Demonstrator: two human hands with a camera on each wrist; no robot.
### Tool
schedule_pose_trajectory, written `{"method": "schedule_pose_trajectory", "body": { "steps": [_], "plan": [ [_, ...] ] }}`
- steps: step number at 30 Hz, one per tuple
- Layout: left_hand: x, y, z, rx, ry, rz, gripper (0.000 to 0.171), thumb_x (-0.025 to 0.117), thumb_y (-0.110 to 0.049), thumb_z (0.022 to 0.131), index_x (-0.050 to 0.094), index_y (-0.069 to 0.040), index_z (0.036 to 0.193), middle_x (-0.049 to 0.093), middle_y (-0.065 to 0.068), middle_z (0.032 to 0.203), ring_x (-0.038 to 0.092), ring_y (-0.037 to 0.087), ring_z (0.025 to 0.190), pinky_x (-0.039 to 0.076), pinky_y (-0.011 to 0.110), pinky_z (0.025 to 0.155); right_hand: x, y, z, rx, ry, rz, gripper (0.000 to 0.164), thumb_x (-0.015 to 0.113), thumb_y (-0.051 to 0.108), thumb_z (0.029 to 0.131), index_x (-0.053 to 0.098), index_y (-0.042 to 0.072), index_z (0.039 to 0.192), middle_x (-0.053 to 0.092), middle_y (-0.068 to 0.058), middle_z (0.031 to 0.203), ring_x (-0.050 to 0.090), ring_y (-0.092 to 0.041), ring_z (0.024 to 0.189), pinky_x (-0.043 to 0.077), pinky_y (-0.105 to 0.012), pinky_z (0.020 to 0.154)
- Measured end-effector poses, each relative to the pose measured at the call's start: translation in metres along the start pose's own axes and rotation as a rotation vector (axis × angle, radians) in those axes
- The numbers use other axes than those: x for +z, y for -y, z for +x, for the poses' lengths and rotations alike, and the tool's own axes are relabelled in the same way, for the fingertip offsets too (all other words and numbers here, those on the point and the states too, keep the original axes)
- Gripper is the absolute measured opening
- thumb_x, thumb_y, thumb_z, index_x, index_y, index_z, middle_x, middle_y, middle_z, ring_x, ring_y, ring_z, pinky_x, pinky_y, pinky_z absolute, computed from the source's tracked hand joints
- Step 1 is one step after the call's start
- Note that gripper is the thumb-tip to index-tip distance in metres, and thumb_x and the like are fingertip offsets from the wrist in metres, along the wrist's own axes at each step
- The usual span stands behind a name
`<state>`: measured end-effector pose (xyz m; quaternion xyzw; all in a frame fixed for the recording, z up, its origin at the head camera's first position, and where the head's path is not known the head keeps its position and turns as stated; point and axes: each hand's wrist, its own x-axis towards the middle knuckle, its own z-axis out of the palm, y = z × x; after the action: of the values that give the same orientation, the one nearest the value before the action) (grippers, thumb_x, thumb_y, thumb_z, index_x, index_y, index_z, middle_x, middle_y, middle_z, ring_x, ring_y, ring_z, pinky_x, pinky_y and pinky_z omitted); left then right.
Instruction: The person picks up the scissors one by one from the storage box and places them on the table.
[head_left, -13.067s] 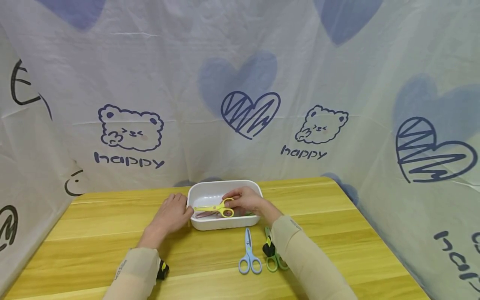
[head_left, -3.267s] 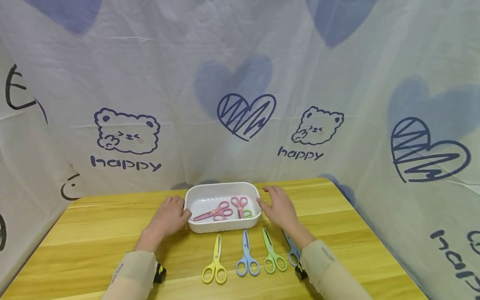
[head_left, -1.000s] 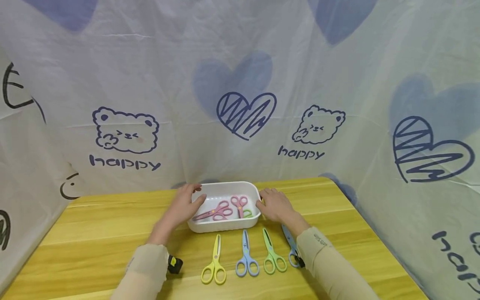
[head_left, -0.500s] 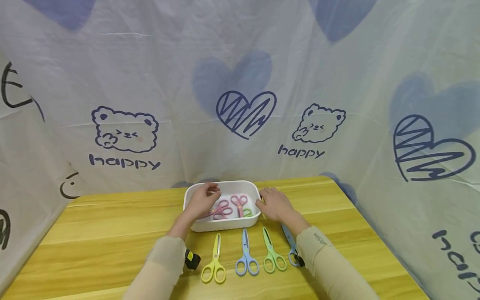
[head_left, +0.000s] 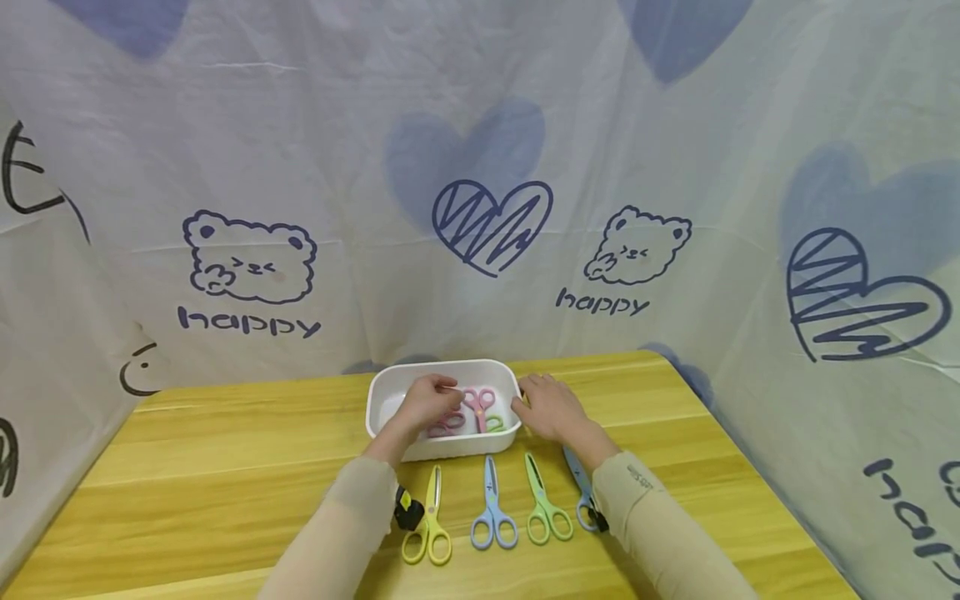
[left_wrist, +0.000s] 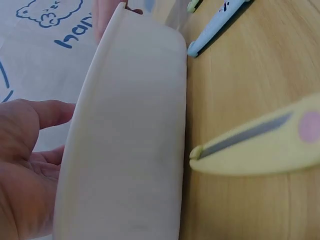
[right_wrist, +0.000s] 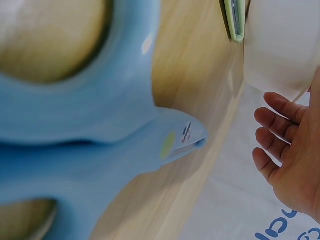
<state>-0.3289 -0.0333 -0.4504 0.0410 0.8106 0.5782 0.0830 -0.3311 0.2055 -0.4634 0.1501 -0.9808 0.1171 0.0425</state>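
Note:
A white box [head_left: 450, 448] holds a pair of pink scissors [head_left: 480, 403], with a green handle [head_left: 494, 423] showing beside it. My left hand [head_left: 426, 402] reaches over the box's front wall, right above a second pair of pink scissors [head_left: 448, 423] and partly hiding it. In the left wrist view the box wall covers part of this hand; its thumb and fingers are apart, with nothing visible between them. My right hand [head_left: 551, 408] rests at the box's right end, fingers loosely bent and touching the outer wall in the right wrist view.
In front of the box, yellow scissors [head_left: 432, 512], light-blue scissors [head_left: 491, 507], green scissors [head_left: 545, 505] and another blue pair [head_left: 581, 483], partly under the right forearm, lie in a row on the wooden table [head_left: 225, 467]. A printed cloth [head_left: 360, 275] hangs behind.
Earlier, the yellow scissors were lifted from the box; they now lie in the row. My left hand has moved off the left rim, rightward over the pink scissors. The right hand stays put lately.

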Motion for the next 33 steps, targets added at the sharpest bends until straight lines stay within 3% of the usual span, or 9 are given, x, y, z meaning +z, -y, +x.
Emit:
{"method": "schedule_pose_trajectory", "body": {
  "steps": [7,15,23,28,33],
  "plan": [
    [0.01,-0.001,0.006,-0.097,0.059,-0.039,0.04,0.067,-0.007,0.095,0.06,0.012,0.129,0.072,0.019,0.088,0.067,0.018,0.069,0.058,0.032,0.066,0.001,-0.001,0.002,0.0,-0.005,0.002,0.038,0.052,0.034,0.104,0.066,0.006,0.125,0.067,-0.01,0.122,0.058,-0.031,0.114,0.045,-0.051,0.104],
    [0.015,0.0,0.011,-0.148,0.097,-0.06,0.035,0.071,-0.003,0.094,0.063,0.015,0.123,0.072,0.024,0.103,0.075,0.022,0.079,0.06,0.03,0.074,0.0,0.0,0.002,0.002,-0.005,-0.003,0.037,0.052,0.035,0.105,0.066,0.007,0.125,0.067,-0.01,0.121,0.059,-0.03,0.111,0.047,-0.049,0.102],
    [0.018,-0.003,0.016,-0.258,0.16,-0.159,0.016,0.072,-0.002,0.094,0.07,0.011,0.102,0.074,0.016,0.082,0.068,0.013,0.061,0.059,0.026,0.063,-0.001,-0.001,0.001,-0.01,-0.016,-0.004,0.036,0.052,0.033,0.104,0.066,0.006,0.123,0.067,-0.011,0.121,0.059,-0.031,0.112,0.047,-0.051,0.102],
    [0.022,-0.001,0.017,-0.275,0.136,-0.191,0.018,0.074,-0.002,0.093,0.07,0.01,0.106,0.074,0.016,0.084,0.069,0.014,0.062,0.06,0.027,0.064,0.0,-0.002,0.001,-0.002,-0.009,-0.003,0.038,0.051,0.033,0.104,0.066,0.005,0.125,0.067,-0.012,0.123,0.059,-0.032,0.115,0.046,-0.051,0.104],
    [0.023,0.003,0.016,-0.252,0.125,-0.162,0.026,0.079,-0.002,0.09,0.069,0.009,0.112,0.071,0.012,0.087,0.068,0.013,0.062,0.06,0.026,0.064,0.001,-0.001,0.001,-0.004,-0.002,0.002,0.04,0.051,0.033,0.105,0.065,0.005,0.131,0.066,-0.013,0.129,0.059,-0.033,0.12,0.045,-0.051,0.107]
  ]
}}
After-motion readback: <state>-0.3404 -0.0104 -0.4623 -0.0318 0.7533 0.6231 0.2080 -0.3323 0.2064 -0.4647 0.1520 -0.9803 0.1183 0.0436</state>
